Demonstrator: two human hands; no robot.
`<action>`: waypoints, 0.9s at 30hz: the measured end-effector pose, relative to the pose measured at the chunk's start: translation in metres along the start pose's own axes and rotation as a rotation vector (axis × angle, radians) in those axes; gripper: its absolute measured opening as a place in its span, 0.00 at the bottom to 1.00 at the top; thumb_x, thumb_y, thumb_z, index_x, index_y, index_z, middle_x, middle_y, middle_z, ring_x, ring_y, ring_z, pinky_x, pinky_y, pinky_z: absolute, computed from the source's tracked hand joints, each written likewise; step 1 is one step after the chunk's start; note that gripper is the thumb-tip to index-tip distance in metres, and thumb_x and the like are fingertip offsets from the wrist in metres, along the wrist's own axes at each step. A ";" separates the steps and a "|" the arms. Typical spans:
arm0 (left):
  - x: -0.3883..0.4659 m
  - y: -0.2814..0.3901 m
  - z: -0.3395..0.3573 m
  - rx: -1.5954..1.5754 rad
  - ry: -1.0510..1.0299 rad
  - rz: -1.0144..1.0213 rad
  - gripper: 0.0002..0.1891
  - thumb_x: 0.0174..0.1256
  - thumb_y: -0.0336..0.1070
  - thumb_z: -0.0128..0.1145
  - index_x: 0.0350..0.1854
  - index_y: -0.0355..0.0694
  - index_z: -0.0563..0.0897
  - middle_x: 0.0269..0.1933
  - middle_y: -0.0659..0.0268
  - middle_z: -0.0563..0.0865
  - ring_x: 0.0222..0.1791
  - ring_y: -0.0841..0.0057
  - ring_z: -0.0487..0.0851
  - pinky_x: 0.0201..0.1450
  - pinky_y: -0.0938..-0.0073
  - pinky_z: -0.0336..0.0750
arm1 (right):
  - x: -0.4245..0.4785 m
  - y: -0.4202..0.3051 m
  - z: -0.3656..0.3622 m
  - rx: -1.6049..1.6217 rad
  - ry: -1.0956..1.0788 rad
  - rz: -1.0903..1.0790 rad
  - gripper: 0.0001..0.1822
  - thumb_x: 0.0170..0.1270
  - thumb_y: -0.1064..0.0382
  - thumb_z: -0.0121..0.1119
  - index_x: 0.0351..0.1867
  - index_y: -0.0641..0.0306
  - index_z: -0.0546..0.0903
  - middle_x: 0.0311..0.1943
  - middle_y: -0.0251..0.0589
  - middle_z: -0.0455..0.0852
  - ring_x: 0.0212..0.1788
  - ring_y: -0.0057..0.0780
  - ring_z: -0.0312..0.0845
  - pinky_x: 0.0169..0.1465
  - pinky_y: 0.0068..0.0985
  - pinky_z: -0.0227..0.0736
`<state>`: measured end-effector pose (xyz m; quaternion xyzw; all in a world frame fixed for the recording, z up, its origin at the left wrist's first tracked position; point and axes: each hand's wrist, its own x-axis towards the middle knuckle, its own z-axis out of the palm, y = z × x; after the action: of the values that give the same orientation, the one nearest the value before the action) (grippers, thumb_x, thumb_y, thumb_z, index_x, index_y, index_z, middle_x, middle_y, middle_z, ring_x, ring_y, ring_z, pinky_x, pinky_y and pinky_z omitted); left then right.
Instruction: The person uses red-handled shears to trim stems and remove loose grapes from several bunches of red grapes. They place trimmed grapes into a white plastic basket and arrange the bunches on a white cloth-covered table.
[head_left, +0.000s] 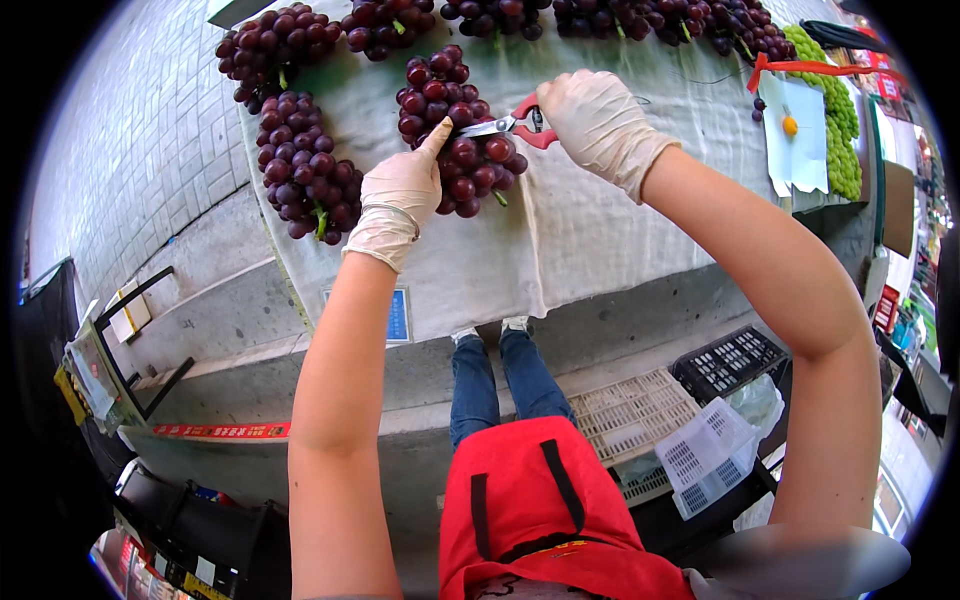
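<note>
My right hand (600, 124), in a pale thin glove, grips the red-handled fruit snips (536, 129). Their metal blades reach left over a bunch of dark red grapes (465, 165) lying on a whitish cloth (600, 240). At the bunch's left side is my left hand (401, 184), gloved too. Its index finger is stretched out over the grapes, close to the blade tips. Whether its other fingers hold anything is hidden. Left of that hand lies another red grape bunch (304, 161), with a green stem showing at its lower end.
More red grape bunches (390, 26) line the far edge. At right are green grapes (841, 135), white paper (799, 150) with a small orange fruit (789, 124), and a red ribbon (825, 67). Plastic crates (634, 412) lie below, near concrete steps (225, 322).
</note>
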<state>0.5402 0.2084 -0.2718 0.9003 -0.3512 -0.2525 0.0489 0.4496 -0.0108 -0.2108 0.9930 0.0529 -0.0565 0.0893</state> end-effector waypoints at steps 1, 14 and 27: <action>0.000 0.001 0.000 0.021 -0.013 -0.003 0.30 0.70 0.38 0.45 0.72 0.73 0.61 0.30 0.53 0.84 0.30 0.53 0.84 0.35 0.53 0.77 | 0.000 0.001 0.001 0.003 0.014 -0.006 0.06 0.53 0.66 0.58 0.33 0.62 0.78 0.28 0.42 0.81 0.33 0.37 0.80 0.35 0.31 0.74; 0.006 -0.009 0.006 -0.475 0.038 -0.022 0.22 0.68 0.32 0.48 0.63 0.53 0.77 0.41 0.54 0.86 0.38 0.63 0.84 0.47 0.68 0.76 | 0.003 0.004 0.016 -0.151 0.124 -0.054 0.08 0.53 0.61 0.61 0.33 0.57 0.77 0.27 0.35 0.78 0.33 0.31 0.77 0.36 0.27 0.71; 0.004 -0.017 0.036 -0.907 0.055 -0.005 0.22 0.70 0.27 0.47 0.65 0.48 0.76 0.27 0.76 0.75 0.21 0.90 0.68 0.25 0.84 0.68 | 0.010 0.016 0.030 -0.263 0.258 -0.176 0.05 0.55 0.63 0.58 0.32 0.55 0.76 0.24 0.32 0.75 0.30 0.27 0.76 0.35 0.24 0.71</action>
<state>0.5357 0.2213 -0.3090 0.7949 -0.2017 -0.3570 0.4472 0.4586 -0.0306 -0.2392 0.9633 0.1574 0.0712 0.2056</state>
